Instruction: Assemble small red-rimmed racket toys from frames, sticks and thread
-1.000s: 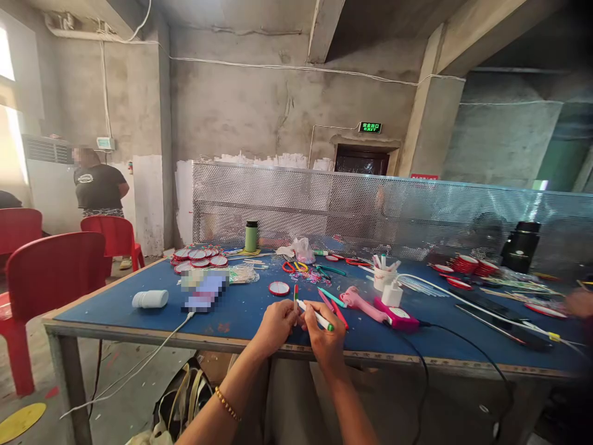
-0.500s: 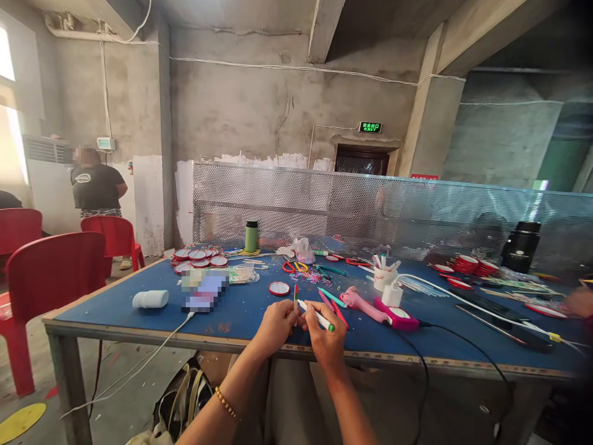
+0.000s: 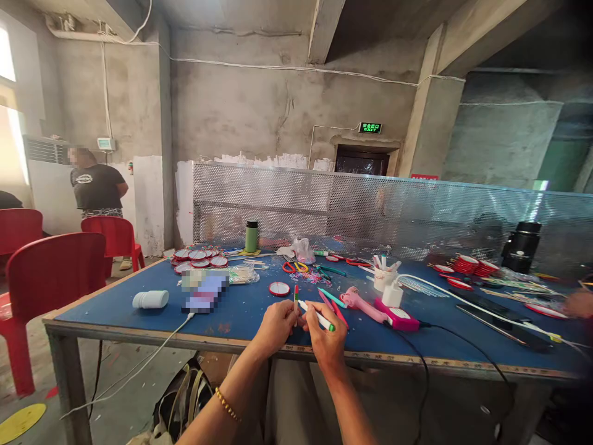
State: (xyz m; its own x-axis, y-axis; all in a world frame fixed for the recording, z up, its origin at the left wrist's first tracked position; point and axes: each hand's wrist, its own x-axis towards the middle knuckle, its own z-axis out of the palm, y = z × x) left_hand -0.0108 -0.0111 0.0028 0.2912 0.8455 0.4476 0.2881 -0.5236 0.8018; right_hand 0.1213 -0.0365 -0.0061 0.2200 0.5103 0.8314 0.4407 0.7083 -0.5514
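Note:
Near the table's front edge, my left hand [image 3: 277,322] is closed on an upright thin stick [image 3: 296,296], red at the top with green below. My right hand [image 3: 327,334] grips a white marker pen [image 3: 324,320] with a green end, its other end pointing at the stick. Whether the pen touches the stick I cannot tell. Just beyond my hands lies a round white disc with a red rim [image 3: 279,288]. Pink scissors-like handles [image 3: 334,308] and a teal pen-like item [image 3: 332,297] lie right of my right hand.
A pink glue gun [image 3: 364,304], a cup of markers [image 3: 385,275] and a white charger [image 3: 392,294] stand to the right. At left are a phone [image 3: 207,292], a white bottle [image 3: 151,299] and stacked red-rimmed discs [image 3: 199,256]. Pliers [image 3: 296,267] lie behind. Another person's hand [image 3: 579,304] shows far right.
My hands, the stick and the marker stay almost where they were. In the background, the standing person's head has shifted slightly left.

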